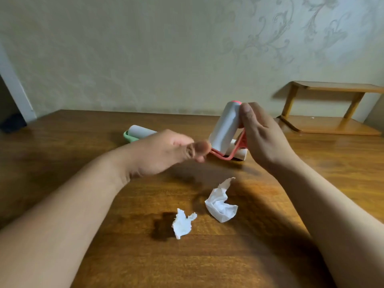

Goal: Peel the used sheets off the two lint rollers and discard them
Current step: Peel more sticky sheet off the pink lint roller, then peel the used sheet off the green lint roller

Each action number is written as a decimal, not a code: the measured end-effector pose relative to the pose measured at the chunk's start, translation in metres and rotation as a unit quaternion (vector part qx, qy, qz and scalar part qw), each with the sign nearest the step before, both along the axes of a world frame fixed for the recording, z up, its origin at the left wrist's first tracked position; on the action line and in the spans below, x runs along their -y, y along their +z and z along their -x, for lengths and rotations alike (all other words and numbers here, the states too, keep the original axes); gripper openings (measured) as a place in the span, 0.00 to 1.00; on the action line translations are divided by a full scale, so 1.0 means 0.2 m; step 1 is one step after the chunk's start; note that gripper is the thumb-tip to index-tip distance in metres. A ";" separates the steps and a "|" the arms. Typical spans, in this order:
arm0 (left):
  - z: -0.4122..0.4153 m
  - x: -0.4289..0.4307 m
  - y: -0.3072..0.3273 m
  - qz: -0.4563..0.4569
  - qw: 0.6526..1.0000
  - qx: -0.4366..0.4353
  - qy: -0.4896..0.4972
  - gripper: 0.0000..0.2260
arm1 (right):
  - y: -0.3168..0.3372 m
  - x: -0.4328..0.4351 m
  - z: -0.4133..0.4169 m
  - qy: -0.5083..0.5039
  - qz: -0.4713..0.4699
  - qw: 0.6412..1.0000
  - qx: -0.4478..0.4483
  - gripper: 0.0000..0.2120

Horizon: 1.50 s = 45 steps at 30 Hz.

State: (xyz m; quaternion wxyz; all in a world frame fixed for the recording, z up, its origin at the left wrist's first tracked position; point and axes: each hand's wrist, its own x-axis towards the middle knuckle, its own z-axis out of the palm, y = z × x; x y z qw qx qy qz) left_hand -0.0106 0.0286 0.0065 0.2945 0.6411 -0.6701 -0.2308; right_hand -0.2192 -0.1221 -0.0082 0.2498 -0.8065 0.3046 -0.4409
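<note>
Lying on the table (104, 256): two crumpled sheets (221, 201) at six o'clock, one roller (139, 132) at eleven, shelf (332, 109) at two.

Red-framed roller (223, 129), green-framed roller (138, 133), brown table (104, 132).

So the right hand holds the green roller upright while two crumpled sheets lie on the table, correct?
Not quite: the roller in the right hand is red-framed; the green one lies on the table. The head view shows this. Two crumpled sheets do lie there.

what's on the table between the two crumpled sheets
Nothing: in the head view, only bare wooden table shows between the smaller crumpled sheet and the larger crumpled sheet; they lie apart.
</note>
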 end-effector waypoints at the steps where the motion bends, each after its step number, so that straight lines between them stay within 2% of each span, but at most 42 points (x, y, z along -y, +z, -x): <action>1: -0.01 0.01 -0.01 0.023 0.999 -0.012 0.027 0.45 | 0.01 -0.02 -0.01 0.011 -0.001 1.000 -0.002 0.18; 3: 0.02 0.03 -0.04 0.049 0.997 -0.037 0.056 0.38 | 0.02 -0.08 -0.05 0.047 0.000 0.999 -0.019 0.17; 6: 0.03 0.09 -0.08 0.084 0.993 -0.022 0.083 0.20 | 0.04 -0.14 -0.07 0.091 0.025 0.995 -0.038 0.22; 8: 0.00 0.11 -0.10 0.118 0.987 -0.027 0.104 0.17 | 0.06 -0.14 -0.04 0.092 0.016 0.994 -0.056 0.27; 10: -0.05 0.11 -0.11 0.150 0.979 -0.027 0.134 0.16 | 0.08 -0.11 0.00 0.084 -0.006 0.990 -0.115 0.25; 12: -0.07 0.12 -0.13 0.160 0.975 -0.041 0.152 0.17 | 0.06 -0.08 0.01 0.091 -0.037 0.981 -0.168 0.16; 15: -0.10 0.12 -0.14 0.151 0.974 -0.020 0.167 0.21 | -0.02 -0.05 -0.06 0.091 -0.055 0.985 -0.137 0.09; 18: -0.15 0.08 -0.11 0.087 0.980 0.057 0.167 0.35 | -0.07 -0.04 -0.10 0.033 0.007 0.997 -0.075 0.10; 20: -0.20 0.07 -0.11 0.049 0.978 0.079 0.188 0.43 | -0.08 -0.03 -0.12 -0.004 0.075 0.993 -0.089 0.11; 23: -0.24 0.07 -0.10 0.062 0.952 0.124 0.272 0.39 | -0.10 0.00 -0.17 -0.048 0.141 0.973 -0.177 0.13; 25: -0.27 0.07 -0.09 0.036 0.935 0.171 0.309 0.37 | -0.12 0.02 -0.20 -0.069 0.156 0.959 -0.228 0.13; 28: -0.31 0.06 -0.10 -0.045 0.916 0.202 0.343 0.40 | -0.13 0.05 -0.20 -0.085 0.157 0.953 -0.243 0.14; 32: -0.36 0.05 -0.13 -0.107 0.906 0.193 0.361 0.43 | -0.14 0.05 -0.17 -0.090 0.146 0.949 -0.265 0.17; 35: -0.39 0.05 -0.13 -0.118 0.900 0.190 0.374 0.42 | -0.12 0.04 -0.15 -0.103 0.130 0.955 -0.246 0.22; 38: -0.41 0.05 -0.15 -0.090 0.903 0.187 0.376 0.34 | -0.11 0.03 -0.12 -0.116 0.123 0.961 -0.218 0.19; 45: -0.43 0.06 -0.20 -0.032 0.911 0.183 0.368 0.26 | -0.08 -0.02 -0.11 -0.121 0.122 0.974 -0.145 0.16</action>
